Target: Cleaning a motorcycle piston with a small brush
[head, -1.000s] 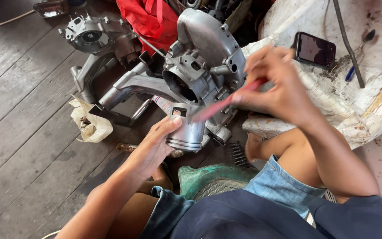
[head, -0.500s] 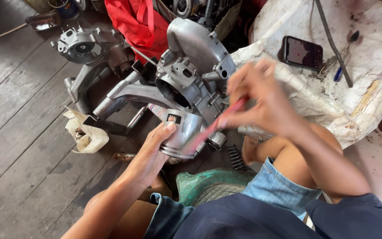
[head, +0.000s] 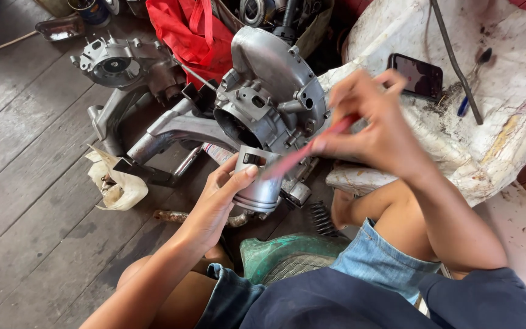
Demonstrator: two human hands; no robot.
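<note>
Head view: engine case [head: 275,91] behind piston [head: 260,183]; rag [head: 117,183] nearby

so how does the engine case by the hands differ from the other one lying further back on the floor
The near engine case stands upright and is the bulkier, with a smooth rounded cover; the far engine case lies flat and shows an open round recess. The near one is right at the work, next to the piston that the left hand holds and the red tool in the right hand; the far one lies untouched. Both are grey cast metal on the wooden floor.
</note>
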